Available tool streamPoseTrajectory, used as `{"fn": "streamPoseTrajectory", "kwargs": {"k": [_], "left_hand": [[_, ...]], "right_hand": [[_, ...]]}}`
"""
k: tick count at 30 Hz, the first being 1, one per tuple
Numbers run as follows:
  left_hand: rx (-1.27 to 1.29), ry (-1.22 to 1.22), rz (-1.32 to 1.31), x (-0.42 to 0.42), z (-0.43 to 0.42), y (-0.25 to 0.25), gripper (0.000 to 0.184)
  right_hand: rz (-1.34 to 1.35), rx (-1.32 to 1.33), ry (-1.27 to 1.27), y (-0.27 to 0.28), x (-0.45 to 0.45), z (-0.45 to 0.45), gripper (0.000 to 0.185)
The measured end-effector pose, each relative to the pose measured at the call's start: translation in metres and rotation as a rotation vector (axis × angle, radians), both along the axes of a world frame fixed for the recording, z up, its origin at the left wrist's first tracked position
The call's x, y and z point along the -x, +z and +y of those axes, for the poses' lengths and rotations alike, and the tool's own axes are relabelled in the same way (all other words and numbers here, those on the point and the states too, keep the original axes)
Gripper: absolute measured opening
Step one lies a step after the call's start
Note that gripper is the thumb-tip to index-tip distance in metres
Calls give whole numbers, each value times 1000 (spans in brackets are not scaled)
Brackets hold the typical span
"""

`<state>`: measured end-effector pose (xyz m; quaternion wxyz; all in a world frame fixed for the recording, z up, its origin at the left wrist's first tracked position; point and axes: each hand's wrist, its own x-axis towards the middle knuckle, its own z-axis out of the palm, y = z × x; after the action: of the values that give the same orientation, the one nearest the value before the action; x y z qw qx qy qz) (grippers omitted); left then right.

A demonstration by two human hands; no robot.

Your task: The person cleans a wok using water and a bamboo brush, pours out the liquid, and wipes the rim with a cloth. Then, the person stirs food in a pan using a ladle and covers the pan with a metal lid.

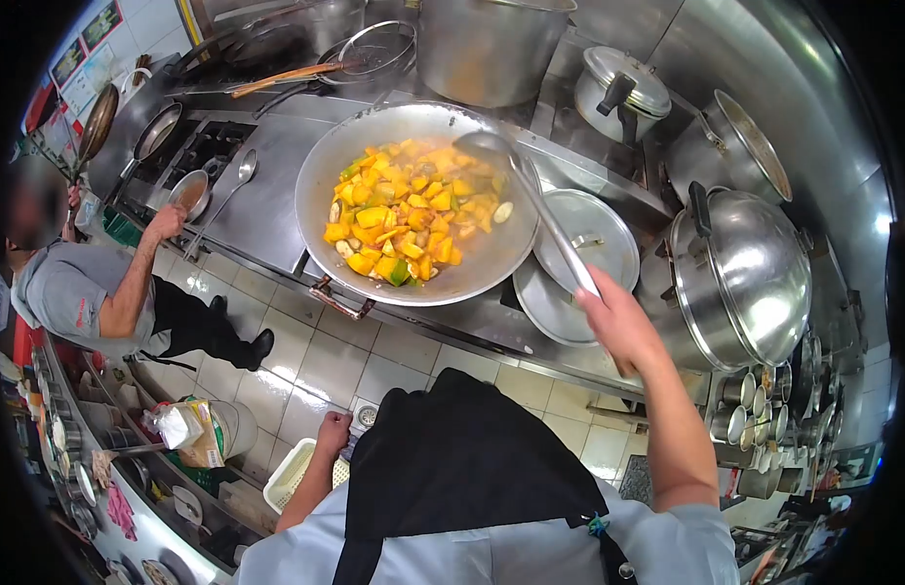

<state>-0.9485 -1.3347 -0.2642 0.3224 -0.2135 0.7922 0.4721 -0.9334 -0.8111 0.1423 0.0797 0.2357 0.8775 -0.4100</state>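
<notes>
My right hand [616,317] is wrapped round the handle of a long metal ladle [553,219]. The ladle's bowl hangs over the right rim of a wide pan [321,239], tilted face down. Chunks of orange pumpkin [404,210], some with green skin, fill the pan's middle and left, and steam rises from them. A few pale slices lie among the chunks. Down by my left side, away from the stove, is my left hand [334,432]. Its fingers are curled closed, and whatever they may hold is hidden. It is near a cream plastic basket [295,478].
Flat lids [589,234] lie right of the pan beside a large domed steel pot [750,278]. A tall stockpot [491,54] and a pressure cooker [623,88] stand behind. At left, a co-worker [92,292] holds a small pan [189,190] near a spoon [246,168].
</notes>
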Motion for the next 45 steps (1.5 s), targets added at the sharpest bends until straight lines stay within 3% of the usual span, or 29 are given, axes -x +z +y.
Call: {"fn": "streamPoseTrajectory", "kwargs": {"k": [2, 6, 8, 9, 10, 13, 17, 20, 23, 24, 25, 26, 28, 30, 33, 37, 38, 40, 41, 44, 45], "left_hand": [[37, -77, 20, -6, -3, -4, 40], [89, -124, 79, -19, -4, 8, 40], [121, -113, 155, -31, -17, -15, 40], [118, -58, 82, -32, -8, 19, 39], [144, -67, 86, -35, -10, 16, 39], [190, -85, 91, -44, -22, 3, 38], [134, -33, 82, -32, -26, -2, 37], [96, 70, 70, -20, -29, 0, 37], [79, 146, 51, -30, -37, 4, 36], [76, 162, 45, -35, -41, 3, 36], [172, 66, 86, -43, -46, 2, 34], [297, -180, 227, -58, -58, -10, 32], [543, -682, 506, -84, -80, -33, 29], [466, -478, 339, -99, -76, -23, 31], [350, -412, 214, -113, -77, -19, 34], [441, -547, 528, -121, -81, -22, 28], [504, -638, 622, -114, -76, -13, 25], [-106, 346, -30, -80, -53, 10, 24], [-304, 597, -124, -67, -42, 32, 25], [-435, 580, 151, -19, 5, 101, 25], [-493, 503, 239, -1, 15, 114, 25]], "right_hand": [[13, -87, -36, -19, 34, -5, 52], [-146, 441, -170, -62, 60, -47, 42], [-163, 520, -140, -36, 34, -67, 36], [-183, 548, -114, -20, 21, -59, 35], [-204, 575, -86, -9, 13, -51, 35], [-171, 451, -87, 13, 21, -30, 31], [-15, 249, 40, -36, 99, -1, 35], [-36, 480, -79, -61, 147, -7, 38], [-209, 685, -25, -67, 146, -23, 42], [-238, 621, 53, -60, 134, -29, 43], [-266, 553, 130, -47, 116, -32, 44], [-291, 484, 208, -30, 101, -33, 45], [-314, 484, 127, 4, 78, -14, 45], [-272, 431, 109, 26, 73, 3, 42], [-181, 372, 71, 17, 96, 6, 41], [-131, 341, 77, -29, 168, 10, 49], [-164, 355, 94, -26, 179, 8, 38], [-232, 384, 117, -17, 197, 3, 28], [-281, 307, 227, -2, 201, -2, 29], [-254, 67, 597, 26, 210, -13, 34], [-251, -183, 715, 43, 208, -24, 45]]}}
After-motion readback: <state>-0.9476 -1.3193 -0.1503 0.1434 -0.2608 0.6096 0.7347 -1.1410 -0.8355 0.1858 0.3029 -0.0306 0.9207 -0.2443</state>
